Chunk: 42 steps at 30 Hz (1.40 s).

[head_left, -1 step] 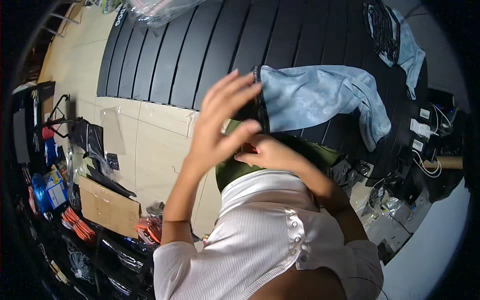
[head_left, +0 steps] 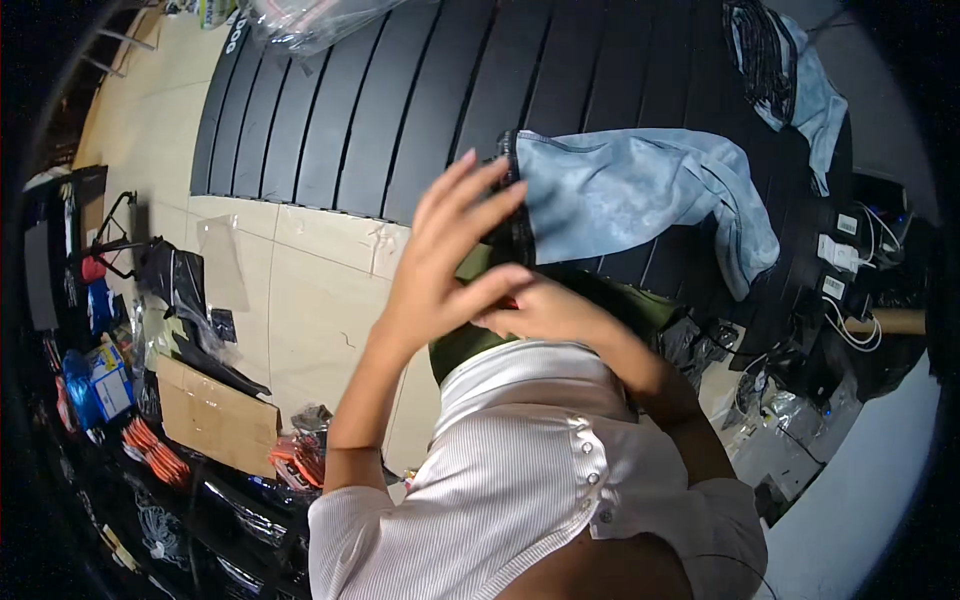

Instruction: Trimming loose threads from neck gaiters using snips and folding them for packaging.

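Note:
A light blue mottled garment (head_left: 630,195) with a dark gathered edge lies on the black slatted table (head_left: 400,95) in front of me. My left hand (head_left: 445,255) is raised with its fingers spread, and nothing shows in it. Its fingertips overlap the garment's dark edge in the picture; whether they touch it I cannot tell. Lower and to the right, my right hand (head_left: 550,308) has its fingers curled near my waist, close beneath the left thumb. A small bit of red shows by its fingers, too hidden to name. Dark green cloth (head_left: 465,345) covers my lap.
Another blue garment (head_left: 815,110) with dark trim lies at the table's far right. Clear plastic (head_left: 310,20) rests at the far left. White plugs and cables (head_left: 845,255) sit at the right. On the left floor are a cardboard piece (head_left: 215,415) and orange bundles (head_left: 155,450).
My left thumb has shifted slightly right and down, toward my right hand. The garments stay where they were.

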### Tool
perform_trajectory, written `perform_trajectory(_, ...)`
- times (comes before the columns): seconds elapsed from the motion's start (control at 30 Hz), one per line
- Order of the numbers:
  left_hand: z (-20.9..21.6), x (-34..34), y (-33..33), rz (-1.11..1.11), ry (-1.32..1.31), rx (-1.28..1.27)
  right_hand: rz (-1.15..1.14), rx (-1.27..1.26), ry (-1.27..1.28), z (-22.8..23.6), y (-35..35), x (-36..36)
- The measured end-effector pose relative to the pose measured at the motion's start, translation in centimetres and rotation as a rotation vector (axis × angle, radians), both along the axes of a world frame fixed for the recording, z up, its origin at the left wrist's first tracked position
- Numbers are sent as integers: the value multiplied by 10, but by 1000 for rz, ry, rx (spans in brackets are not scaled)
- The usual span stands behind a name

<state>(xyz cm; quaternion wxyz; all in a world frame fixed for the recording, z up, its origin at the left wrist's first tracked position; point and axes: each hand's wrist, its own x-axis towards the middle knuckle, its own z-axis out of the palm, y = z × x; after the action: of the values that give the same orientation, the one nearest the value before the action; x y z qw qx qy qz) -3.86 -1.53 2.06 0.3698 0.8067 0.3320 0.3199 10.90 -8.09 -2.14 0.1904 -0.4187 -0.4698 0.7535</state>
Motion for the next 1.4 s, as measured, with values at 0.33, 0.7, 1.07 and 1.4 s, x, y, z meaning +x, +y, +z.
perform_trajectory(0.33, -29, -17, 15, 694, -310, -336, -651, 390, -389, 62, -15, 83)
perform_trajectory(0.7, -14, 57, 35, 505, 447, -348, -1254, 265, -1866, 2, -113, 282)
perform_trajectory(1.07, -34, 45, 34, 381, 339, -351, -1303, 731, -2167, -13, -109, 267)
perform_trajectory(1.4, -7, 1, 66, 211, -102, -601, -1173, 387, -1052, 48, -126, 251)
